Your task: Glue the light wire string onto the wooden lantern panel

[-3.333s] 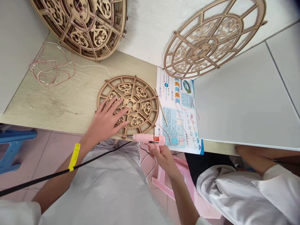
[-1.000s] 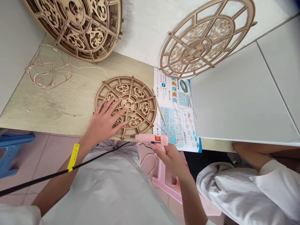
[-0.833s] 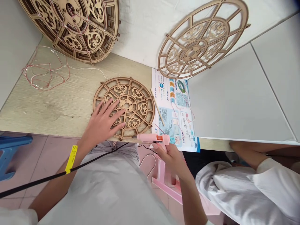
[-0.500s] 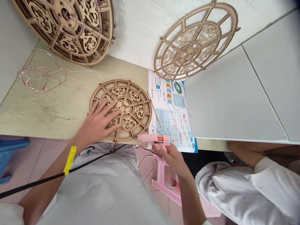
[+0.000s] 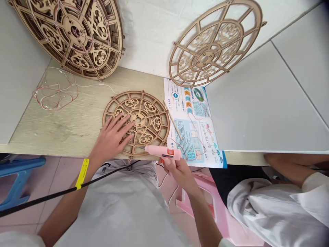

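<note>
**Brown openwork wooden disc (image 5: 143, 120) lay flat beneath a spread left hand (image 5: 113, 137)**

The disc sat at the near edge of the pale wood-grain desk (image 5: 74, 127). The left hand rested palm down on its left half, fingers fanned and gripping nothing, probably to keep the light piece from sliding. The right hand (image 5: 177, 169) was closed round the handle of a pink plastic glue gun (image 5: 158, 150), its nozzle pointing left over the near rim; whether it touched could not be told. To the right, a thin pale wooden stick (image 5: 173, 119) lay on a blue-and-white printed paper leaflet (image 5: 187, 135). At far left stood a thicker layered wooden disc (image 5: 68, 31); at far right, a single brown wooden disc (image 5: 200, 61) leaned on the white wall (image 5: 146, 44), seemingly to save space.
</note>
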Demonstrator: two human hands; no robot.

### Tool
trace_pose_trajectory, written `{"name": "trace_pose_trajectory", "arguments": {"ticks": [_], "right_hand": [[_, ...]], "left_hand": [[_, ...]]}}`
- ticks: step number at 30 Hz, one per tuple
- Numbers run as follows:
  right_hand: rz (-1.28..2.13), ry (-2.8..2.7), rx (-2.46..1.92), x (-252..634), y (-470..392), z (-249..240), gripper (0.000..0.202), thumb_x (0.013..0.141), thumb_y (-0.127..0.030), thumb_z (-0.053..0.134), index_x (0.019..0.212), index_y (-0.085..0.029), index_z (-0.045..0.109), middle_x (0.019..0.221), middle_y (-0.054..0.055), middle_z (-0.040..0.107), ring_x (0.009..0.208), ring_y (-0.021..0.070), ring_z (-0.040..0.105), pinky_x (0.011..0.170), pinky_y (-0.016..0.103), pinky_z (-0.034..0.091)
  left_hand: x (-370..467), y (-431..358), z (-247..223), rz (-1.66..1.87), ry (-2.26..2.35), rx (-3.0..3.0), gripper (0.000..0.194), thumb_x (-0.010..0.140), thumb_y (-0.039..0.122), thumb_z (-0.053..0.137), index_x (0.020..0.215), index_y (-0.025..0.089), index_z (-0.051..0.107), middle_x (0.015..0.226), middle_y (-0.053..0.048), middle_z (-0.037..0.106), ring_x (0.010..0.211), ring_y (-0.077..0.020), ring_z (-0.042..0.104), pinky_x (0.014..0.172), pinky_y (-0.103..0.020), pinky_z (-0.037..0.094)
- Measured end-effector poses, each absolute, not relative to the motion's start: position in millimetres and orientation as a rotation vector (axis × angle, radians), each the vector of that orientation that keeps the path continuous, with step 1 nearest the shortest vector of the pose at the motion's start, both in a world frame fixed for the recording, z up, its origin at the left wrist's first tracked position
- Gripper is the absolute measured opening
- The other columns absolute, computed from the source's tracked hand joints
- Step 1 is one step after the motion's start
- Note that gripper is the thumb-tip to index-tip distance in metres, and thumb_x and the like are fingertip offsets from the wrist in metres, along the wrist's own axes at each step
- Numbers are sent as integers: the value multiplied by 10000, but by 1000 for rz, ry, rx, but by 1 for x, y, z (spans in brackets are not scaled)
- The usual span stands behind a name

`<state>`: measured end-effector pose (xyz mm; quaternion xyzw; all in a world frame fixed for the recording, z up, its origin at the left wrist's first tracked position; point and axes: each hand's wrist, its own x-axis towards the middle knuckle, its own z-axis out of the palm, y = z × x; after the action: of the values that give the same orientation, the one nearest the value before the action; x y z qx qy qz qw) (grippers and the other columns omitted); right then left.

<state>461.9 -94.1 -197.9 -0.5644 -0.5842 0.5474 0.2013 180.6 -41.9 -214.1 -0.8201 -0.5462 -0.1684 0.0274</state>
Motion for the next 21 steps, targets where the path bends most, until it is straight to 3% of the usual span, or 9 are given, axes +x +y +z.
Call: {"name": "trace_pose_trajectory", "arguments": {"ticks": [4, 21], "right_hand": [[1437, -1738, -1646, 453, -89, -197, 700, 858, -846, 380, 667, -174, 418, 540, -18, 319, 535, 83, 283, 514, 251, 192], [1654, -1451, -1610, 470, -99, -207, 656, 890, -787, 460, 847, -140, 557, 601, -28, 320, 561, 89, 285, 545, 257, 245]], "left_hand": [[182, -43, -214, -489, -1712, -2546, 519, 1007, 512, 372, 1486, 343, 475, 1596, 95, 347, 1512, -198, 341, 1259, -458, 369], [181, -43, -213, -523, -1704, -2569, 497, 1007, 503, 378, 1444, 321, 532, 1588, 71, 369, 1509, -209, 349, 1268, -465, 358]]}}
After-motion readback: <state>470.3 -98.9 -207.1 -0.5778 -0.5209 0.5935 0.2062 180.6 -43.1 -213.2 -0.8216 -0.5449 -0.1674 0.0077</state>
